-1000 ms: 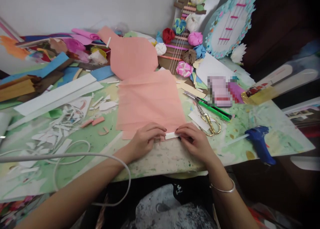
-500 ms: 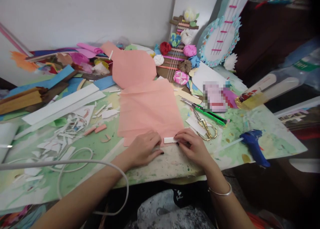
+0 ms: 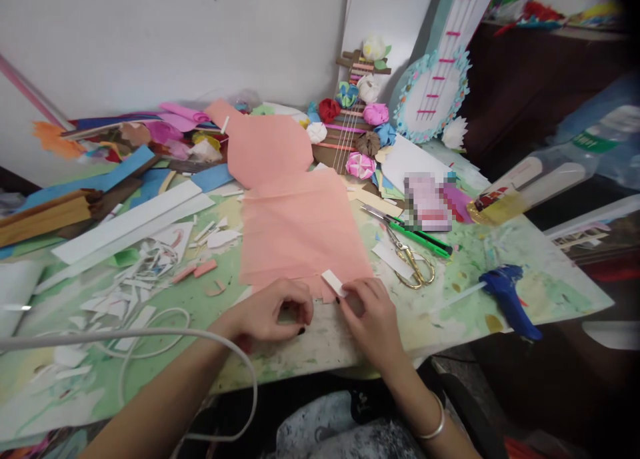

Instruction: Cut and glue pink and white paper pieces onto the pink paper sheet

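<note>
Between thumb and fingers, my right hand (image 3: 370,315) pinches one end of a small white strip (image 3: 333,283), which slants up and left over the near edge of the pink paper sheet (image 3: 305,225). My left hand (image 3: 275,310) rests by that sheet's front edge with its fingers curled and apart, and nothing shows in them. Behind the sheet lies a pink guitar-shaped cutout (image 3: 270,149) with a small white piece on its neck. Right of my right hand are gold-handled scissors (image 3: 413,265) and a green utility knife (image 3: 425,237).
A blue glue gun (image 3: 507,299) lies at the table's right edge, near a clear bottle (image 3: 530,192). White paper scraps (image 3: 145,265) and long white strips (image 3: 130,225) cover the left. A grey cable (image 3: 200,333) crosses my left forearm. Flower-decorated paper instruments (image 3: 363,125) stand behind.
My left hand has let go of the white strip and drawn back to the left. My right hand has kept hold and turned the strip from level to slanted. The view has shifted.
</note>
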The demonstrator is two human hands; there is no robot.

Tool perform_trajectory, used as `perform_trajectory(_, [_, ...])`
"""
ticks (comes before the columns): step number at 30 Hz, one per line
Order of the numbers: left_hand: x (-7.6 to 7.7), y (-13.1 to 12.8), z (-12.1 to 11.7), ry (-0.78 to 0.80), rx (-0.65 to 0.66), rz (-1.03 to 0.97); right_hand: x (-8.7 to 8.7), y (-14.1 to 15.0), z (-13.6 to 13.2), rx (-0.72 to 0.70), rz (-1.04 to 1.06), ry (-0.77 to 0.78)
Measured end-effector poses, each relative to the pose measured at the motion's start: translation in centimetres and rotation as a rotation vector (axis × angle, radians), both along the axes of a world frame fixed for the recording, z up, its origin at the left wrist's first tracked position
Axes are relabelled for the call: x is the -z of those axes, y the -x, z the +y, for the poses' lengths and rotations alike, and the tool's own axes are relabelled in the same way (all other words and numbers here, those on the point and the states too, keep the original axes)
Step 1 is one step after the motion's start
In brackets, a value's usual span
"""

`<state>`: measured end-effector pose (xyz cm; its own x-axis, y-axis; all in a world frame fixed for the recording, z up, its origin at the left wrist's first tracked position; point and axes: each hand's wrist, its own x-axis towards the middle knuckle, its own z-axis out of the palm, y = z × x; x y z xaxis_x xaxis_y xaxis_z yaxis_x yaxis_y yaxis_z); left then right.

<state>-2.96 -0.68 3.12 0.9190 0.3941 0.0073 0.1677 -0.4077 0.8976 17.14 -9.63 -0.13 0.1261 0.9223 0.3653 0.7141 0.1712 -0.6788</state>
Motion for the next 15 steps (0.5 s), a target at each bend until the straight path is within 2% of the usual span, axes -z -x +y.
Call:
perform_trajectory(2, [0.3, -0.2, 0.1, -0.045, -0.129, 0.002, 0.3, 0.8, -0.1, 0.033, -0.040, -0.004])
perform_trajectory(4, [0.8, -0.6, 0.1, -0.205, -0.286, -0.009, 0.6, 1.1, -0.1, 0.036, -0.062, 0.000])
perform_trajectory(6, [1.4, -1.1, 0.0, -0.368, -0.368, -0.044, 0.7, 1.1, -0.1, 0.014, -0.064, 0.007])
perform_trajectory(10, [2.4, -1.5, -0.1, -0.489, -0.365, -0.066, 0.5, 0.8, -0.1, -0.034, -0.047, 0.002])
perform_trajectory(15, [2.7, -1.4, -0.1, -0.584, -0.285, 0.003, 0.5, 0.6, -0.3, -0.048, -0.021, 0.016])
